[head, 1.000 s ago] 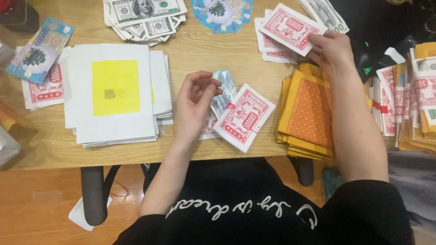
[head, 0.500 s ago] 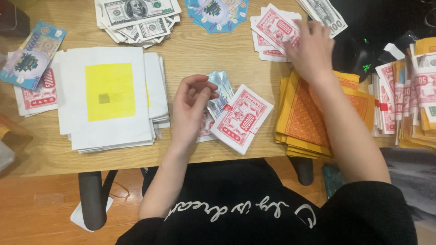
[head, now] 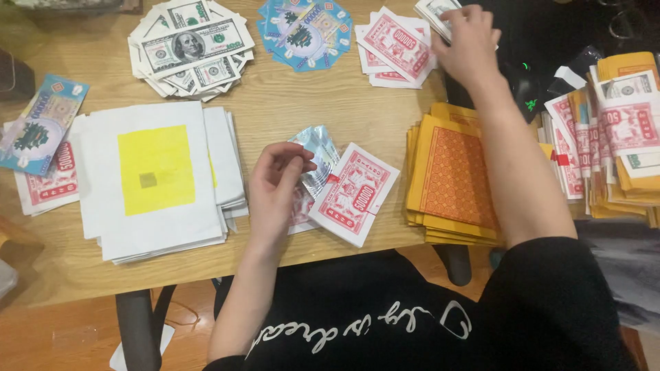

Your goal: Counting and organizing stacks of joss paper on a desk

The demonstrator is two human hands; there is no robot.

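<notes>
My left hand rests near the table's front edge, its fingers pinching a fan of paper notes: a silvery foil sheet and a red-and-white note. My right hand reaches to the far right of the table and closes on a grey-green banknote from a pile there, just right of a fanned stack of red-and-white notes. My right forearm crosses above a stack of orange-and-yellow papers.
On the wooden table lie a white paper stack with a yellow square, a fan of grey banknotes, a fan of blue notes, blue and red notes at left, and bundled notes at right.
My right hand moved from the red-and-white notes farther right to the grey banknote pile. The left hand stayed in place with its fan. The view shifted slightly.
</notes>
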